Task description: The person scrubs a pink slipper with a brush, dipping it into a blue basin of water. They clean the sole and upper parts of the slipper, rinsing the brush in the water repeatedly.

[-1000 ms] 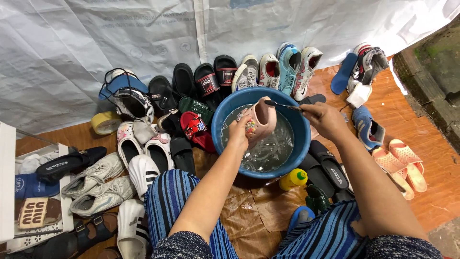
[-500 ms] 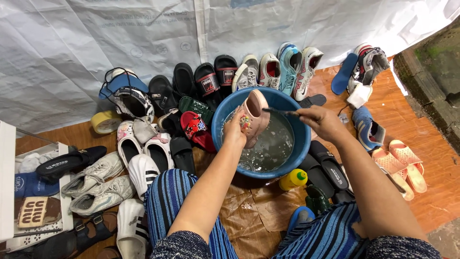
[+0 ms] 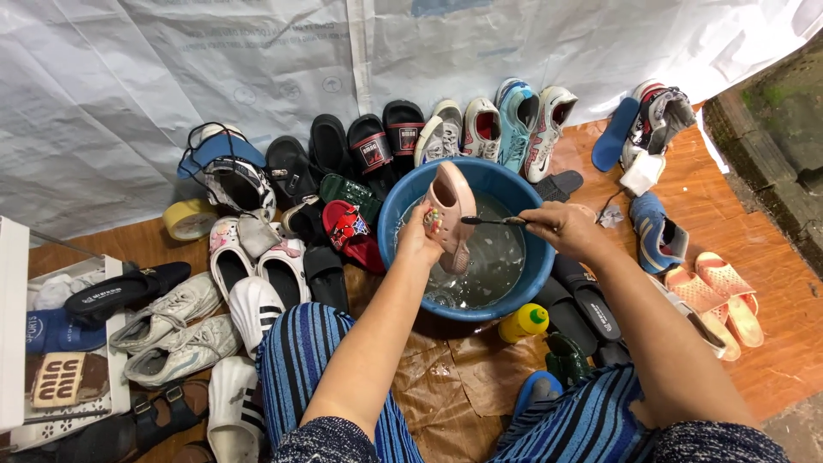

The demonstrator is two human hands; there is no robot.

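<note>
Left hand [image 3: 417,243] clamped round pink rubbery clog [image 3: 450,214], held upright over round blue plastic basin [image 3: 540,274] of clear water. Right hand [image 3: 567,230] pinches thin dark brush [image 3: 493,220], bristles touching clog. Yellow bottle [image 3: 524,322], green cap, just beside basin's near rim.

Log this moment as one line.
left hand: holds pink clog | right hand: brush on clog | over blue basin
</note>
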